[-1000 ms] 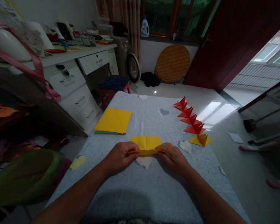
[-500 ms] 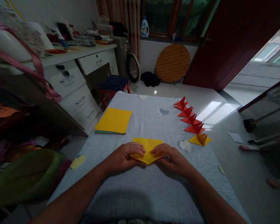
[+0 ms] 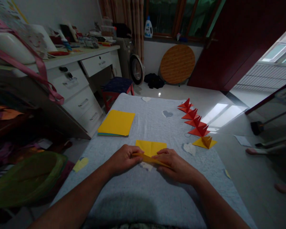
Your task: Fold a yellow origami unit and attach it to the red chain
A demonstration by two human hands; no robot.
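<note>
A yellow paper sheet [image 3: 150,147], partly folded, lies on the grey-blue cloth-covered table [image 3: 143,190] in front of me. My left hand [image 3: 123,157] pinches its left near edge with closed fingers. My right hand [image 3: 175,164] grips and presses down its right near edge. The near flap is lifted slightly between both hands. A stack of yellow paper sheets [image 3: 116,122] lies farther left on the table.
A row of folded red paper pieces [image 3: 193,119] ending in one yellow folded piece [image 3: 205,142] runs along the table's right side. A white desk with drawers [image 3: 78,82] stands to the left, a red stool [image 3: 116,89] beyond the table, green bags [image 3: 26,178] at lower left.
The near part of the yellow sheet went from a folded strip to a downward point, then to a thin raised flap. My hands shifted slightly closer together and my right hand moved left.
</note>
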